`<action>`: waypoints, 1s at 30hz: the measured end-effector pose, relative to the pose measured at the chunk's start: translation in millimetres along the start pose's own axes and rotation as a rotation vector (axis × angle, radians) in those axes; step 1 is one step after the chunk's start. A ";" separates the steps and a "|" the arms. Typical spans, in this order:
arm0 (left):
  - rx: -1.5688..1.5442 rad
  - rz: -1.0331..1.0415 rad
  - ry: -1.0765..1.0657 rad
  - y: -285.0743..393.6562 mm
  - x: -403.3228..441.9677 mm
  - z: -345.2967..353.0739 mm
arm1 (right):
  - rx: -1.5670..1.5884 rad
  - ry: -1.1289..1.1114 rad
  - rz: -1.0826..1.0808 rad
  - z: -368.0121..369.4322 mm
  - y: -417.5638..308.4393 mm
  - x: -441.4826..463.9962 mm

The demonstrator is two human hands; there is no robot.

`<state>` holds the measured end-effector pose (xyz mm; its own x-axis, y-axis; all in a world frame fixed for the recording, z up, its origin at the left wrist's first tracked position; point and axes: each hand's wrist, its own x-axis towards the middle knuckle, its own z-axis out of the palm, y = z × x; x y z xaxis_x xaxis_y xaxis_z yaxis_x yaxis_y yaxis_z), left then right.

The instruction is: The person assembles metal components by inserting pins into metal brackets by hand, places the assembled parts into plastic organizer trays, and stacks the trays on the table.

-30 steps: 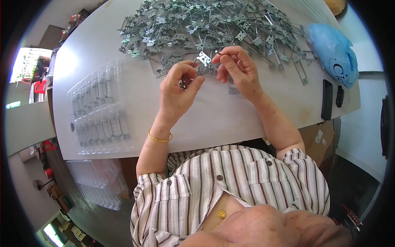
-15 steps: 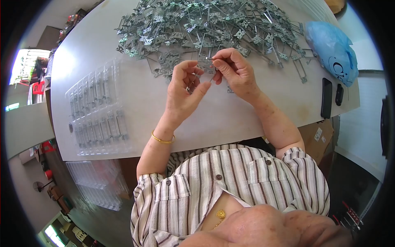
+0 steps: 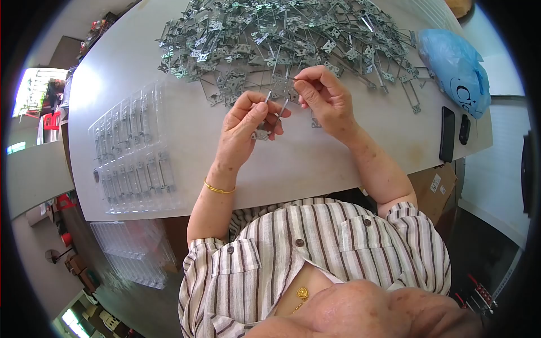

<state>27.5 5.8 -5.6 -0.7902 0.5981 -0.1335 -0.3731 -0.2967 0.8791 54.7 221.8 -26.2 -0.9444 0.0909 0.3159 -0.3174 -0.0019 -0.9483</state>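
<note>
My left hand [image 3: 239,127] is closed on a metal bracket with two thin rods [image 3: 283,108] and a small flat plate at its lower end. The rods point up and away from me, between my thumb and fingers. To the right, my right hand [image 3: 331,104] makes a pinch at the near edge of the metal bracket pile [image 3: 270,42]. A thin dark tip shows at its fingertips, too small to name. The two hands are apart. Beneath the right hand's wrist side lies another bracket plate [image 3: 315,123], partly hidden.
Clear plastic trays [image 3: 159,112] with rows of brackets lie on the table's left side. More clear trays [image 3: 135,253] sit below the table edge. At right are a blue plastic bag [image 3: 455,70], a black phone [image 3: 447,135] and a small black object [image 3: 465,129].
My left hand has drawn down and left, away from the right hand, and its thumb now presses over the bracket. My right hand has shifted only slightly.
</note>
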 end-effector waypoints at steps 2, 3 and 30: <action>0.021 0.045 0.025 -1.0 -0.2 -2.2 | -0.006 0.001 0.001 -1.7 -1.4 0.2; 0.028 0.069 0.031 -1.9 0.2 -3.3 | -0.008 0.002 0.001 -2.1 -2.4 0.5; 0.754 0.389 0.023 -1.7 -0.1 -5.5 | 0.166 -0.245 0.253 2.3 -20.2 -0.6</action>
<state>25.5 2.1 -9.6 -0.8079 0.5384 0.2396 0.3449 0.1024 0.9330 61.5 219.4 -7.1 -0.9808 -0.1734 0.0898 -0.0625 -0.1566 -0.9857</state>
